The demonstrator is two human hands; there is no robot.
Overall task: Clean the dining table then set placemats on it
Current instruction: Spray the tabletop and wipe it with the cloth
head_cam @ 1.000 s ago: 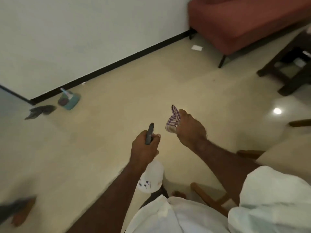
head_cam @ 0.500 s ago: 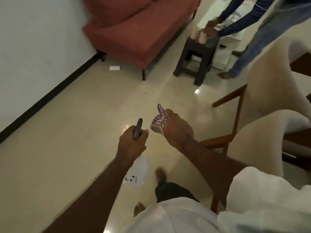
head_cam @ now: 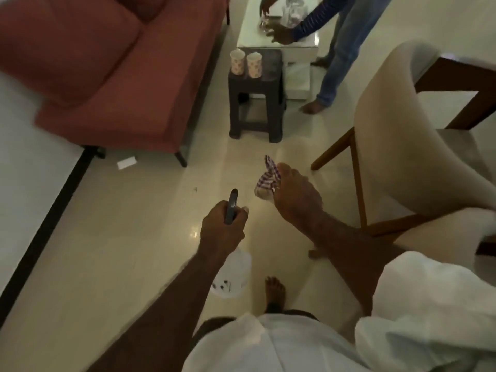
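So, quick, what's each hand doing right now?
Left hand: closed, holding a white spray bottle by its top.
Right hand: closed, holding a bunched checked cloth.

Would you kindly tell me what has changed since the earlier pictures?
The view swung right and now takes in the red sofa, the dark stool with two cups, a cream chair and a second person. Nothing was taken or let go: the left hand still grips the spray bottle, the right hand still holds the checked cloth.
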